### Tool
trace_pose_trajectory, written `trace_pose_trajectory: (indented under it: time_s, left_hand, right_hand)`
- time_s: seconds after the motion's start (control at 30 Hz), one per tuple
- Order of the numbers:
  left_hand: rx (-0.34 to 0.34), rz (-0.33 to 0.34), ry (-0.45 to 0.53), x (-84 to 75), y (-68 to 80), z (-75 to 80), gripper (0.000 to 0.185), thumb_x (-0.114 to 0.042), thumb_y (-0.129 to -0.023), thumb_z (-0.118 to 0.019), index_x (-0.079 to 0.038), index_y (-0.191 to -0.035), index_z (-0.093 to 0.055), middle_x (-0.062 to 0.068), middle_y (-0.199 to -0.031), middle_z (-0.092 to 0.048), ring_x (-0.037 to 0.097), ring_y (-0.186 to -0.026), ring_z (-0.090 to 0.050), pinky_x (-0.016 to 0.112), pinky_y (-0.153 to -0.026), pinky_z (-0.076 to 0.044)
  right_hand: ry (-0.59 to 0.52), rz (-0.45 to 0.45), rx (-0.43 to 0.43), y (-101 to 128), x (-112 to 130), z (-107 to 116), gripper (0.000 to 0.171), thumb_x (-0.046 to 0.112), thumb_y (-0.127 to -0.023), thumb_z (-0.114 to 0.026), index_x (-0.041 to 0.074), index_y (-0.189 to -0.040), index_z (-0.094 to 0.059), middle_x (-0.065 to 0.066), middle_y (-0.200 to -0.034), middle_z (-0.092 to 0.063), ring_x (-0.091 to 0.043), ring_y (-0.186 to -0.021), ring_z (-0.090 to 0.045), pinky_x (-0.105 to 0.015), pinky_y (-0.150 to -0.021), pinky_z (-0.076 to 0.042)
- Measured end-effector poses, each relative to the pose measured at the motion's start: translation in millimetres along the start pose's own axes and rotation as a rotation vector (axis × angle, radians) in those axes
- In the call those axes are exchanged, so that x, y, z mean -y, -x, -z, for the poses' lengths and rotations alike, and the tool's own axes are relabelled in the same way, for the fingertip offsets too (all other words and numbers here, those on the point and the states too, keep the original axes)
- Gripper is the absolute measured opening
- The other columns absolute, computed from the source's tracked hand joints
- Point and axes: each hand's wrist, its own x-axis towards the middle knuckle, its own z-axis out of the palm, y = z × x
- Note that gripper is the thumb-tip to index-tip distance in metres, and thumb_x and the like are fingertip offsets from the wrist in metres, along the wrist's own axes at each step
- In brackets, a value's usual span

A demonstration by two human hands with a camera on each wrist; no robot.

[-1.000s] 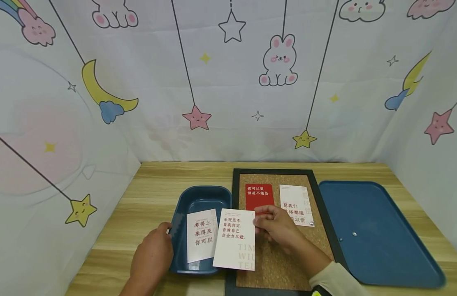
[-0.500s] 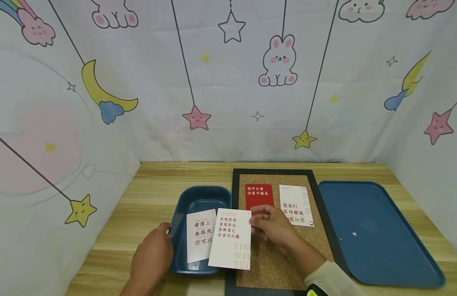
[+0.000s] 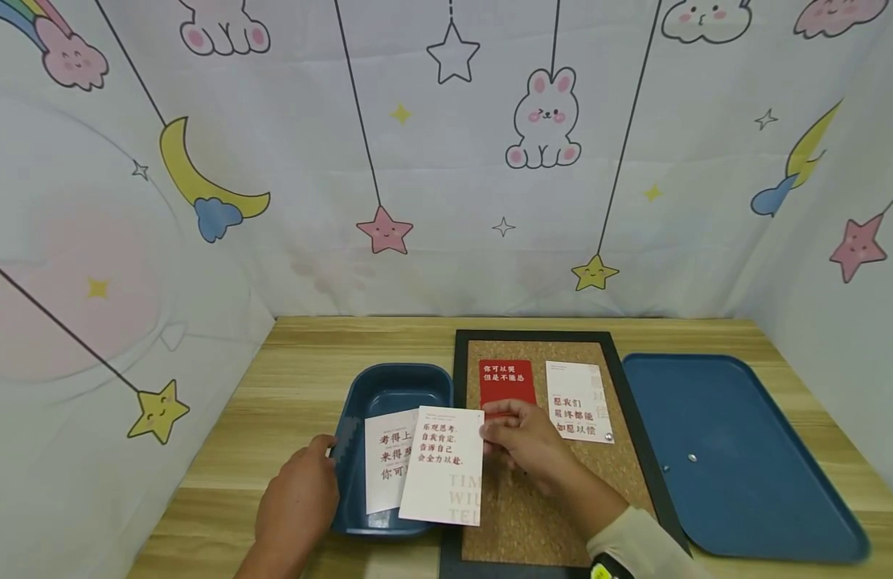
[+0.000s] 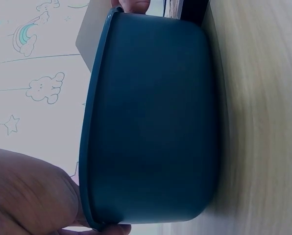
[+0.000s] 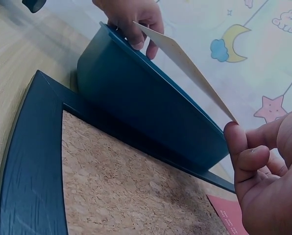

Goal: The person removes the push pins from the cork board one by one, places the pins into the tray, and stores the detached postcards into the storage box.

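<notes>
Left hand (image 3: 299, 492) gripping blue bin (image 3: 352, 450), right hand (image 3: 530, 444) pinching white card (image 3: 441, 476) (red lettering) above it

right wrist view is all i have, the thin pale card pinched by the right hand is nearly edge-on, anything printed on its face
Observer: Yes, the head view shows red Chinese characters on that white rectangular card in the right hand.
Operator: i only get the outside of the deep blue bin, what's in it
Observer: A second white card with red print, partly covered by the held one in the head view.
Operator: and what is beyond the right side of the black-framed cork board
Observer: A flat blue tray with rounded corners.
</notes>
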Motion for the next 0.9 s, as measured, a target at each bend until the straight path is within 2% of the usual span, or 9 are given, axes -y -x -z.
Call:
trace_pose_trajectory:
  time_s: [0.27, 0.9]
  left_hand:
    - [-0.015, -0.009, 0.009, 0.7, 1.3, 0.6, 0.026, -0.003, -0.096, -0.062, -0.002, -0.122, -0.066, 0.016, -0.087, -0.069, 0.031, -0.072, -0.067, 0.049, -0.056, -0.052]
    - [0.0, 0.008, 0.002, 0.2, 1.2, 1.2, 0.026, -0.003, -0.097, -0.062, -0.003, -0.123, -0.065, 0.016, -0.089, -0.069, 0.03, -0.074, -0.067, 0.049, -0.059, -0.052]
  right_hand:
    - [0.001, 0.009, -0.001, -1, 0, -4, 0.036, 0.005, -0.095, -0.07, -0.001, -0.129, -0.058, -0.013, -0.096, -0.071, -0.022, -0.072, -0.069, -0.024, -0.051, -0.042]
    - [0.023, -0.006, -0.006, -7, -1, -14, 0.039, 0.011, -0.095, -0.073, 0.0, -0.129, -0.059, -0.014, -0.099, -0.07, -0.022, -0.073, -0.069, -0.025, -0.053, -0.043]
